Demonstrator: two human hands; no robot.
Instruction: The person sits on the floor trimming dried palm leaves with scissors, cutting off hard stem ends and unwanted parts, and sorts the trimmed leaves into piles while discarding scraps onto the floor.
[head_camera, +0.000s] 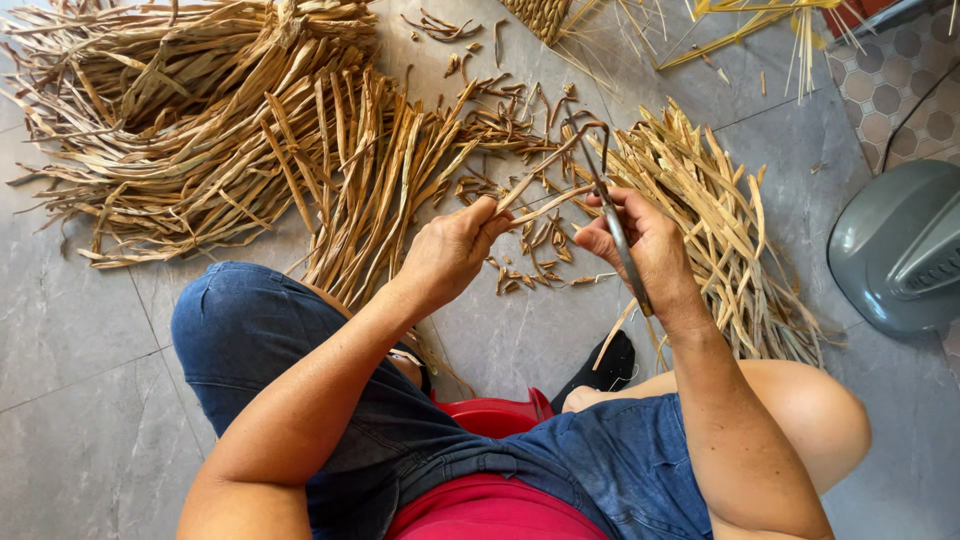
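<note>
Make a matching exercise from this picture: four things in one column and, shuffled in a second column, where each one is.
Things
1. shears
2. strip
3. bundle
4. fan base

Places
A. far right on the floor
B. in the right hand
C. top left on the floor
D. pinched by the left hand

Pairs: 1-B, 2-D, 3-C, 4-A

Hands on dried strip, blade
</note>
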